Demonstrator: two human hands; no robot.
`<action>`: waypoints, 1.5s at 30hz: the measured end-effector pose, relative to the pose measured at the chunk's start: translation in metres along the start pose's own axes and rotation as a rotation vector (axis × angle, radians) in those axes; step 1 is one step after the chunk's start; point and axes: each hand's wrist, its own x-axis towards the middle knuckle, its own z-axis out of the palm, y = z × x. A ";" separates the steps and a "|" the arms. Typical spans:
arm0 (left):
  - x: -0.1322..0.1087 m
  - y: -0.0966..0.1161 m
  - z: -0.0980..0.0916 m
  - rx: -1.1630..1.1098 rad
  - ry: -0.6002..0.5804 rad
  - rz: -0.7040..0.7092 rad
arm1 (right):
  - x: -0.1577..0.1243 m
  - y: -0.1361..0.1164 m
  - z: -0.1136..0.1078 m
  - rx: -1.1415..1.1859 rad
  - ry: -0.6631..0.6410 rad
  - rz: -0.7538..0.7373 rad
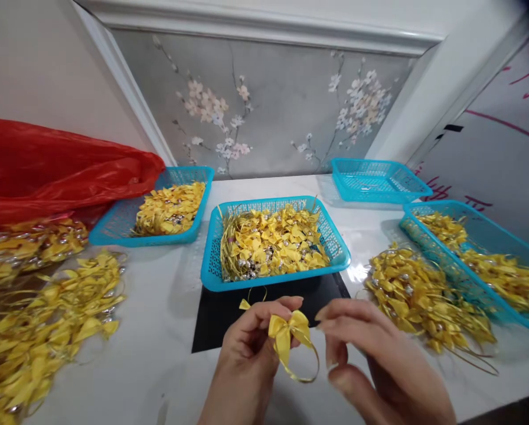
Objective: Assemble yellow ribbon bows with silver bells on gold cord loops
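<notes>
My left hand [247, 360] pinches a small yellow ribbon bow [290, 333] with a gold loop of cord hanging below it. My right hand [375, 366] is just to the right of the bow, its fingers curled and pinched near the bow's right wing; whether it touches the bow I cannot tell. Both hands are over the near edge of a white table [167, 307], in front of a black mat [220, 319]. Right behind the hands stands a blue basket [211, 260] full of yellow bows and silver bells.
Another blue basket [114, 227] with bows stands at the back left, an empty one [379, 180] at the back right, and a third [503, 236] at the right. Loose bow piles lie at the left [47, 319] and right [419, 295]. A red plastic bag [47, 165] fills the far left.
</notes>
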 end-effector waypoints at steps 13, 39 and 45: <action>0.001 -0.005 -0.006 0.240 -0.046 0.056 | 0.010 0.007 0.003 0.306 -0.071 0.498; 0.001 0.000 0.000 0.247 -0.090 -0.051 | 0.003 0.011 -0.001 -0.063 -0.104 0.108; -0.004 0.005 0.005 0.399 -0.036 -0.009 | -0.003 0.017 -0.005 -0.351 -0.107 -0.117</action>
